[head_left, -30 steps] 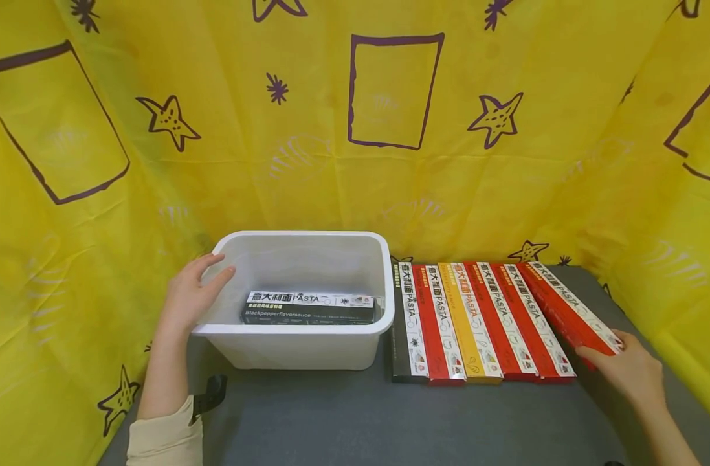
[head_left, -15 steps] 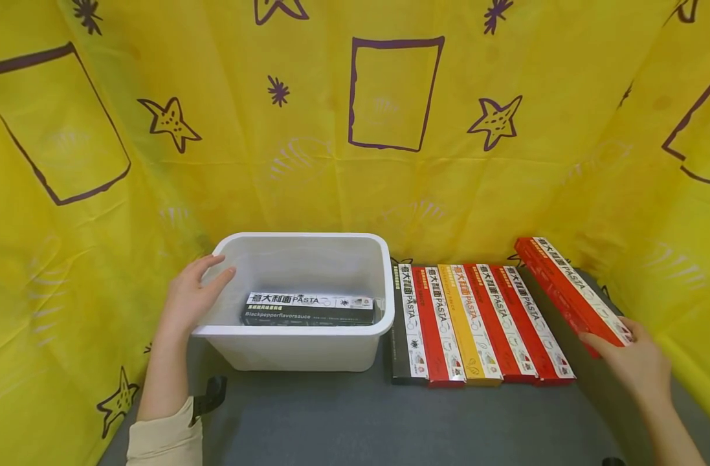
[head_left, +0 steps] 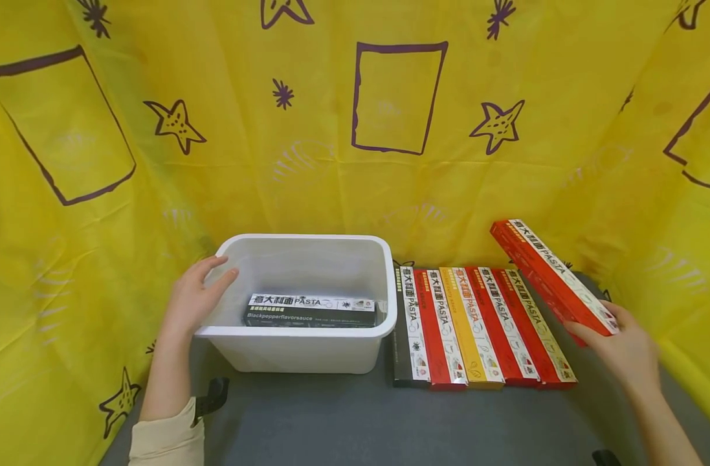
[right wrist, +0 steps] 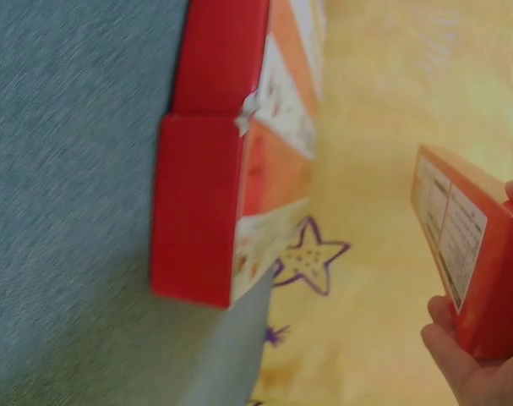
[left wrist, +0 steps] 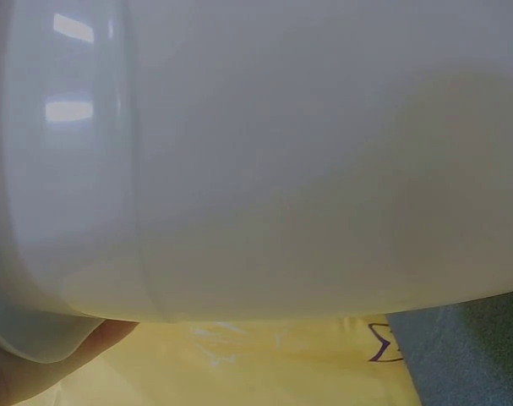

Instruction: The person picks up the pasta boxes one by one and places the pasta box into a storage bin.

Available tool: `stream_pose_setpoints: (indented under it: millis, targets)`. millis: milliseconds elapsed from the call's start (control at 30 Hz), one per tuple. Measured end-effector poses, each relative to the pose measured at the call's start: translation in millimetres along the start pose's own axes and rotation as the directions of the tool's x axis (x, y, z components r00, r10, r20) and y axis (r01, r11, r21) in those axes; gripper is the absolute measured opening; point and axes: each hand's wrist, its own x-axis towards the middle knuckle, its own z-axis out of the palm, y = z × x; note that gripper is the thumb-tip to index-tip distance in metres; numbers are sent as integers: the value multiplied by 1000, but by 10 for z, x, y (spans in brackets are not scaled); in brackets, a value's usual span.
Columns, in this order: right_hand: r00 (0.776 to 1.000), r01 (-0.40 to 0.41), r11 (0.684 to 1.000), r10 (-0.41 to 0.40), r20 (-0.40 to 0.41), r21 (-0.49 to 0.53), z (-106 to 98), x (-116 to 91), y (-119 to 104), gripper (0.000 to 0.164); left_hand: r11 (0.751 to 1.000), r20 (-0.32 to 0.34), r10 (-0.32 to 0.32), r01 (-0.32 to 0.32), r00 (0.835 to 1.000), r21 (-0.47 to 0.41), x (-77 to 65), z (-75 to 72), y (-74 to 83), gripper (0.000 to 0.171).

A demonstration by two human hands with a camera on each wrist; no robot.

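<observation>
In the head view my right hand (head_left: 628, 349) grips the near end of a long red pasta box (head_left: 553, 278). That box is raised off the table, its far end tilted up and leftward. The right wrist view shows fingers (right wrist: 450, 347) around the red carton. My left hand (head_left: 193, 299) holds the left rim of a white plastic bin (head_left: 296, 349), thumb toward the inside. Skin shows below that rim in the left wrist view; most fingers are hidden there. Inside the bin lies a black pasta box (head_left: 310, 317) with a white label side.
Right of the bin lies a row of pasta boxes: a black one (head_left: 410, 330), a red one (head_left: 439, 330), a yellow one (head_left: 471, 330) and two more red ones, the last (head_left: 535, 330) at the right end. A yellow patterned curtain (head_left: 331, 188) surrounds the grey table (head_left: 343, 414).
My right hand has lifted the red pasta box from beside the row's right end, then carried it up and slightly left. My left hand stays at the bin's rim.
</observation>
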Motion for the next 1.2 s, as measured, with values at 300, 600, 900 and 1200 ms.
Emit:
stream_pose_setpoints:
  millis: [300,600,900,1200]
  targets:
    - [999,38,998,-38,3,46,57,-26,-281,80,1000,7,-16,16,1000,1,2,4,-16,67]
    - [995,86,994,-90,45,73,108,-2,-560,80,1000,5,-14,14,1000,-3,-11,5,-11,66]
    - [983,105,979,-129,134,173,168,-9,-899,80,1000,-12,24,-24,1000,-2,-18,-1,3,63]
    - [950,128,947,-202,238,294,209,-84,-1312,79,1000,-8,9,-9,1000,-10,-5,-10,18,64]
